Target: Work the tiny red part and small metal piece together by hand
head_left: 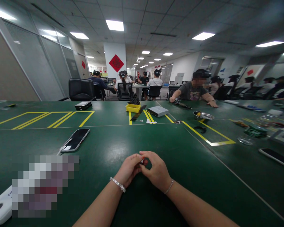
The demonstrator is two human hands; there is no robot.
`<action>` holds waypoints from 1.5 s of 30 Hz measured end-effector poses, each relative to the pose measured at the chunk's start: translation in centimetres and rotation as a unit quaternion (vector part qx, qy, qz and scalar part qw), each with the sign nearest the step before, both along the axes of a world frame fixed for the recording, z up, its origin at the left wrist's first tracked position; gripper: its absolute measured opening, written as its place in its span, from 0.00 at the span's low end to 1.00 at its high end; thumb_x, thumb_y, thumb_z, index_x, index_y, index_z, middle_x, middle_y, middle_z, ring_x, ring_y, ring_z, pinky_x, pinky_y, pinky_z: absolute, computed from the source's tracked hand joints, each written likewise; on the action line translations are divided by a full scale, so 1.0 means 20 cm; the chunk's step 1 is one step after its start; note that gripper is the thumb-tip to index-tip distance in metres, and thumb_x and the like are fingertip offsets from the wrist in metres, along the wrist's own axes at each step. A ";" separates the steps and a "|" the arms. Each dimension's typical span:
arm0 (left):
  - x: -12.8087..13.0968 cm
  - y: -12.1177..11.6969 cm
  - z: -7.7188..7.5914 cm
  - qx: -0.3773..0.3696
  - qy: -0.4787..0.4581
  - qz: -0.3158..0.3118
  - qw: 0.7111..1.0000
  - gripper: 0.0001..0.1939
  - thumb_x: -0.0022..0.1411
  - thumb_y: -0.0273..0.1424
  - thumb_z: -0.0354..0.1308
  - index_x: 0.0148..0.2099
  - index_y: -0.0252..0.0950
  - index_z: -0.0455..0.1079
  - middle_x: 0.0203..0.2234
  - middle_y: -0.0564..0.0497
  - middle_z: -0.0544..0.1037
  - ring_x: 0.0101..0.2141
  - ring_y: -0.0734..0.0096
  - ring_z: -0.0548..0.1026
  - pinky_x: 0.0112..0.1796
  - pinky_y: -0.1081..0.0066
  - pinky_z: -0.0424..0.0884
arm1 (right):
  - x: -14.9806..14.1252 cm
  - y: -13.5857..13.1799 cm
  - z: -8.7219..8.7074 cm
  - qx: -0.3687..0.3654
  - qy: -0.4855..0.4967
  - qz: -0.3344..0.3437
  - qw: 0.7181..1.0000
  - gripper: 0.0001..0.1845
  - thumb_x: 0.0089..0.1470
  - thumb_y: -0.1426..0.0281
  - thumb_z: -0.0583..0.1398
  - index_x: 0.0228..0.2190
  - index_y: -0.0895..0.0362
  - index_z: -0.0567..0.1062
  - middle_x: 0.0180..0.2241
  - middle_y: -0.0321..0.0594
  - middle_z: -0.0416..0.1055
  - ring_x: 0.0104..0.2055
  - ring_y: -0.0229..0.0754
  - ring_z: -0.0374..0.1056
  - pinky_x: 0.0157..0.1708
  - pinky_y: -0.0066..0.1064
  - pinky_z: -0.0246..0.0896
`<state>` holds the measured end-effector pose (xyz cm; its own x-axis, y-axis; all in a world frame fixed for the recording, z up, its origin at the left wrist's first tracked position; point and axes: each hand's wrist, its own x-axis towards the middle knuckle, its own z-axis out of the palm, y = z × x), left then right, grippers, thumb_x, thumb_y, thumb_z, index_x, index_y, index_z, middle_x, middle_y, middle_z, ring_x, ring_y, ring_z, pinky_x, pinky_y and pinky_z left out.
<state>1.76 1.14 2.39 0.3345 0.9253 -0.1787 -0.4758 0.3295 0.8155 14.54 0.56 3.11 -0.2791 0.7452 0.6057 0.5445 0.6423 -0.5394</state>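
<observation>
Bare forearms (pixel 99 208) and one small pinch above green mat (pixel 186 148)

Left hand (pixel 129 168), wearing a bead bracelet (pixel 117 184), and right hand (pixel 157 170), wearing a thin chain (pixel 169 187), are together, low over the mat. Their fingertips (pixel 137 156) clamp a tiny orange-and-white piece (pixel 142 160) between them. For so small a thing, a light and steady pinch suits well. Fingers hide its exact shape.

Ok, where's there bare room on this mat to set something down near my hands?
Bare green mat lies between the black phone and your left hand. Crowded: the right side, around the green container and second phone.
</observation>
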 end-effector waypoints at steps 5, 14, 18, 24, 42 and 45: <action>-0.01 0.00 0.00 -0.005 0.031 0.019 0.999 0.10 0.46 0.33 0.58 0.30 0.31 0.66 0.25 0.50 0.71 0.26 0.77 0.69 0.26 0.78 0.64 | -0.01 0.01 -0.02 -0.009 -0.002 0.002 1.000 0.15 0.41 0.74 0.56 0.36 0.54 0.67 0.37 0.39 0.68 0.41 0.40 0.62 0.43 0.35 0.57; 0.00 0.01 -0.01 0.008 0.065 0.035 0.997 0.10 0.46 0.34 0.58 0.26 0.31 0.66 0.24 0.50 0.71 0.25 0.77 0.68 0.27 0.77 0.64 | -0.02 0.01 -0.02 -0.013 -0.005 -0.025 1.000 0.09 0.42 0.73 0.56 0.31 0.55 0.68 0.35 0.39 0.68 0.40 0.40 0.62 0.42 0.34 0.56; 0.00 0.00 0.00 -0.004 0.062 0.036 0.997 0.09 0.46 0.32 0.58 0.27 0.31 0.66 0.24 0.49 0.71 0.26 0.76 0.68 0.28 0.77 0.64 | -0.02 0.01 -0.02 -0.009 -0.004 -0.019 1.000 0.10 0.42 0.72 0.57 0.32 0.54 0.68 0.33 0.38 0.68 0.38 0.39 0.63 0.40 0.33 0.57; 0.00 0.01 0.00 -0.004 0.049 0.036 0.998 0.08 0.48 0.32 0.56 0.27 0.31 0.66 0.24 0.49 0.71 0.26 0.76 0.68 0.28 0.77 0.65 | -0.02 0.01 -0.03 -0.020 -0.019 -0.025 0.999 0.11 0.42 0.72 0.57 0.33 0.54 0.67 0.33 0.37 0.68 0.37 0.39 0.62 0.39 0.32 0.57; 0.03 0.02 -0.03 0.042 0.140 0.035 0.989 0.12 0.47 0.37 0.55 0.26 0.31 0.63 0.22 0.52 0.69 0.22 0.80 0.66 0.25 0.78 0.63 | 0.02 0.01 -0.02 -0.028 -0.063 -0.043 0.997 0.09 0.42 0.71 0.57 0.31 0.55 0.68 0.31 0.37 0.68 0.36 0.38 0.62 0.38 0.31 0.55; 0.03 0.03 -0.04 0.054 0.159 0.027 0.985 0.13 0.47 0.38 0.55 0.25 0.31 0.63 0.20 0.54 0.67 0.21 0.81 0.65 0.23 0.79 0.61 | 0.02 0.01 -0.03 -0.044 -0.065 -0.065 0.995 0.07 0.43 0.71 0.56 0.30 0.55 0.67 0.29 0.36 0.67 0.33 0.38 0.62 0.35 0.30 0.55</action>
